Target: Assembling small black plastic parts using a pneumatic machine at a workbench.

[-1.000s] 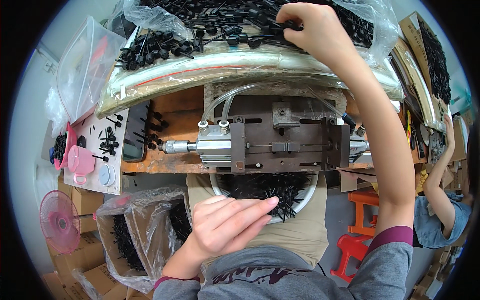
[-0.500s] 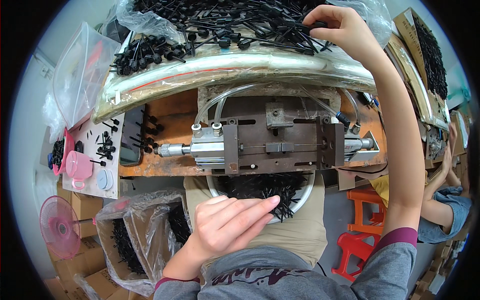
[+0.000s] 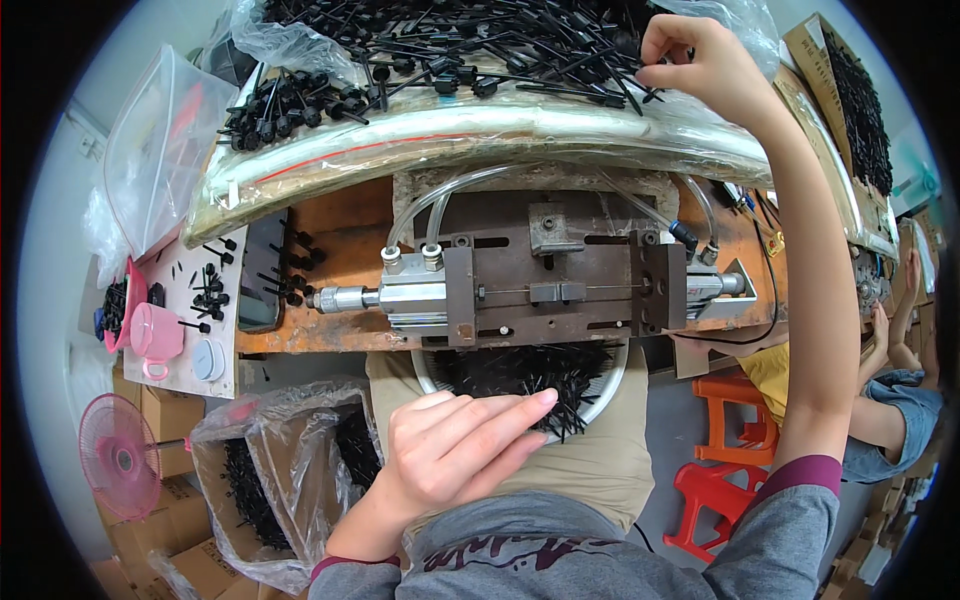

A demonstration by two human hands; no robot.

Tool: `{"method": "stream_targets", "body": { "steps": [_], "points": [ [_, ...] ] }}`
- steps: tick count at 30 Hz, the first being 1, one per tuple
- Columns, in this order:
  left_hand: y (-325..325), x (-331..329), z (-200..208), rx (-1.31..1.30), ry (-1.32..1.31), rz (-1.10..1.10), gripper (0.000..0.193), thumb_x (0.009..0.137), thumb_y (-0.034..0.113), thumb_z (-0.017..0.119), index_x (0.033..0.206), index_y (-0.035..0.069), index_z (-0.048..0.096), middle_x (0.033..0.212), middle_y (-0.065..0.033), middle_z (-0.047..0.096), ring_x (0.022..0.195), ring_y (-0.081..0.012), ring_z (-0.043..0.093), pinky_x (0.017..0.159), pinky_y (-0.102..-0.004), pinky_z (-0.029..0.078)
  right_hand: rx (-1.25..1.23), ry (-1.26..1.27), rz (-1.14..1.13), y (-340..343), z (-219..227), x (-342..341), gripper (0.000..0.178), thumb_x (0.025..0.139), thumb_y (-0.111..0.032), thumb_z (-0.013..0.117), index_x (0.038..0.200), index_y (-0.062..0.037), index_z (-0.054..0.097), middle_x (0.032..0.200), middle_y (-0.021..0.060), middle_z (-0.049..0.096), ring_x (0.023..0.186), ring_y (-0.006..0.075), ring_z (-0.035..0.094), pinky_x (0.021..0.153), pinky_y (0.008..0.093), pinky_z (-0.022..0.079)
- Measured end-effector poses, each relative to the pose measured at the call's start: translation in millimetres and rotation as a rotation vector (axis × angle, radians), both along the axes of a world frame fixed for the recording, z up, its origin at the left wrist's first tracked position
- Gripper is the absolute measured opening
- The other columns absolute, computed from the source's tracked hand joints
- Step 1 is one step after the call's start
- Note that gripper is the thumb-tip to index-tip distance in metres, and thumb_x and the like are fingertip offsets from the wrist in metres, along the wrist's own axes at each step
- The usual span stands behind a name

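Observation:
My right hand (image 3: 708, 68) is at the right edge of a large heap of black plastic parts with thin stems and thick heads (image 3: 480, 45). Its thumb and fingers are curled together in a pinch; what lies between them is too small to make out. Low in front of my body, my left hand (image 3: 455, 445) has its fingers stretched out to the right, with nothing visible in them. Its fingertips hover over a round white-rimmed basin (image 3: 612, 385) on my lap, which holds many short black pieces (image 3: 560, 395). Between heap and basin stands a metal fixture (image 3: 560, 290) with a small centre block.
Clear air tubes (image 3: 440, 205) curve over the fixture's cylinders. On the left are a phone (image 3: 265, 270), a pink cup (image 3: 158, 330), a pink fan (image 3: 120, 455) and a plastic-lined box (image 3: 270, 480). To the right are red stools (image 3: 710, 505) and another person (image 3: 885, 420).
My right hand has shifted slightly right, and the black part visible at its fingertips before no longer shows clearly. My left hand stays nearly still. The other person's hands at the right have moved.

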State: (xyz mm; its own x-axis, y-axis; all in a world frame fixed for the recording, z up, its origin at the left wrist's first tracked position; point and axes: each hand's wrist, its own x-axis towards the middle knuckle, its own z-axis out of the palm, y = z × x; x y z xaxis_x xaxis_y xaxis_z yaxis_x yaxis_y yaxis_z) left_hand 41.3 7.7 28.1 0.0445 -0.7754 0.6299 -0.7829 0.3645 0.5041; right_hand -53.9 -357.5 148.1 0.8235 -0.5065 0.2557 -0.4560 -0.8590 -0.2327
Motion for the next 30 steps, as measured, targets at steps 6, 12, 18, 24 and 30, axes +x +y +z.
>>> {"method": "stream_targets", "body": {
  "steps": [6, 12, 18, 24, 30],
  "points": [
    [2.3, 2.6, -3.3, -0.020, 0.027, 0.010, 0.035, 0.080, 0.021, 0.077, 0.110, 0.003, 0.072, 0.082, -0.0081, 0.071, 0.055, -0.0166, 0.060, 0.049, -0.0260, 0.043, 0.535, -0.512, -0.173, 10.8, 9.8, -3.4, 0.009, 0.080, -0.007, 0.074, 0.083, -0.0025, 0.067, 0.081, 0.0037, 0.068, 0.074, 0.0114, 0.062, 0.068, 0.0274, 0.049],
    [-5.0, -2.3, 1.9, -0.034, 0.065, 0.003, 0.031, 0.085, 0.013, 0.074, 0.113, 0.000, 0.070, 0.085, -0.0101, 0.071, 0.058, -0.0151, 0.061, 0.053, -0.0259, 0.046, 0.272, -0.771, -0.136, 5.9, 1.5, -24.0, 0.019, 0.084, -0.015, 0.074, 0.099, -0.0050, 0.069, 0.087, 0.0019, 0.069, 0.081, 0.0103, 0.062, 0.077, 0.0276, 0.047],
    [-23.6, -4.7, 14.1, 0.029, 0.916, -0.016, 0.046, 0.088, 0.006, 0.070, 0.129, -0.009, 0.056, 0.114, -0.0224, 0.063, 0.077, -0.0183, 0.067, 0.073, -0.0298, 0.060, -0.729, -0.514, 0.370, 129.4, -40.9, -37.3, 0.016, 0.077, -0.011, 0.072, 0.092, -0.0052, 0.072, 0.085, 0.0007, 0.069, 0.069, 0.0138, 0.055, 0.068, 0.0312, 0.040],
    [-30.2, -7.8, 20.4, 0.210, 1.098, -0.175, 0.036, 0.082, -0.007, 0.071, 0.118, -0.010, 0.064, 0.109, -0.0171, 0.063, 0.096, -0.0228, 0.068, 0.079, -0.0301, 0.061, -0.792, -0.439, 0.427, 188.5, -84.2, -61.8, 0.027, 0.069, -0.018, 0.067, 0.093, -0.0058, 0.075, 0.088, 0.0030, 0.070, 0.072, 0.0126, 0.056, 0.065, 0.0257, 0.038],
    [-30.5, -11.7, 8.2, 0.102, 0.563, -0.025, 0.034, 0.072, -0.006, 0.081, 0.105, 0.002, 0.073, 0.103, -0.0117, 0.065, 0.085, -0.0154, 0.066, 0.067, -0.0239, 0.057, -0.496, -0.602, 0.217, 173.0, -98.7, -68.9, 0.029, 0.075, -0.003, 0.072, 0.104, -0.0028, 0.072, 0.091, 0.0082, 0.071, 0.069, 0.0163, 0.061, 0.059, 0.0268, 0.047]
  ]
}}
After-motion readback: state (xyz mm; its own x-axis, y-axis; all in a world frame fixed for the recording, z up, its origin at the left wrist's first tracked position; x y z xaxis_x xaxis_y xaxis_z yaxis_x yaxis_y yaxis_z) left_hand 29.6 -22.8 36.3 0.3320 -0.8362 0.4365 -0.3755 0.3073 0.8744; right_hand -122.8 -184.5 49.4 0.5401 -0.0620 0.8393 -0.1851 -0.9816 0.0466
